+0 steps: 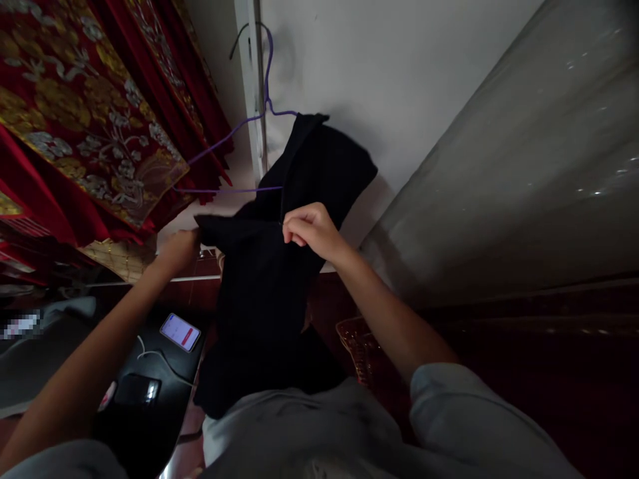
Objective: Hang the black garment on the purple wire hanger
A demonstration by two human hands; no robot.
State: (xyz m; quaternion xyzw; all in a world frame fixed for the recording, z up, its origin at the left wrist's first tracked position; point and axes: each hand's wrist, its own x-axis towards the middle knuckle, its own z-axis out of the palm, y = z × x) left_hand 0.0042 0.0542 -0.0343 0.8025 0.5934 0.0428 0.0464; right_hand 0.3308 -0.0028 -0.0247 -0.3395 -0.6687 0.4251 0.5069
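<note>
A black garment (262,286) hangs in front of me, one shoulder on a purple wire hanger (227,141). The hanger's left half is bare, and its hook sits on a white upright (252,73). My left hand (182,249) is closed on the garment's left edge, pulling it out sideways; its fingertips are partly hidden. My right hand (312,229) pinches the garment near the middle of its front opening, below the hanger's bottom bar. Whether a zip or button lies between those fingers is too dark to tell.
Red curtains with gold and silver flowers (100,113) hang at the left. A lit phone (180,332), a white cable (160,356) and a dark device (137,390) lie on a black table (144,432). At the right stands a large plastic-covered grey surface (519,173).
</note>
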